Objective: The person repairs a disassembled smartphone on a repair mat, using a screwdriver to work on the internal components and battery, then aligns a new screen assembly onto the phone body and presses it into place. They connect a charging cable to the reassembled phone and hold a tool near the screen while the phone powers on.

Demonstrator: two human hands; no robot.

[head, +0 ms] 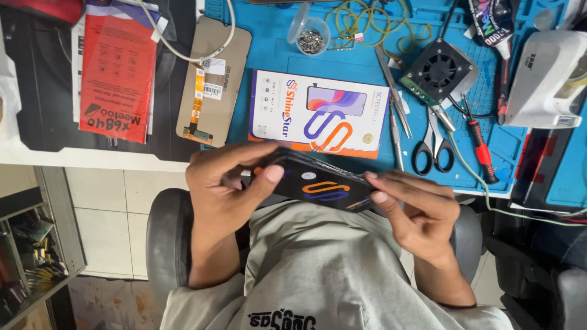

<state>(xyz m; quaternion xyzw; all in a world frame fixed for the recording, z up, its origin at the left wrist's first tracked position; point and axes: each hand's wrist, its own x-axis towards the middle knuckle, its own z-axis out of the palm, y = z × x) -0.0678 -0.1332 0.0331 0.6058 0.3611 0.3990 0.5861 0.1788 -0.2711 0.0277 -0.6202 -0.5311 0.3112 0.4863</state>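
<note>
A black flat pack (318, 182) with an orange and purple swirl mark is held edge-on above my lap, just off the table's front edge. My left hand (223, 183) grips its left end, thumb pressed on the top face. At the right end my right hand (416, 211) pinches the corner with thumb and fingers. Just beyond it on the blue work mat (275, 55) lies a white box (318, 113) with an orange edge and the same swirl mark.
A phone screen panel (214, 79) with an orange flex cable lies left of the box, beside a red packet (116, 67). Tweezers (391, 91), scissors (433, 143), a red-handled screwdriver (480, 150), a small fan (439, 70), a cup of screws (310, 36) and yellow rubber bands (367, 21) crowd the mat.
</note>
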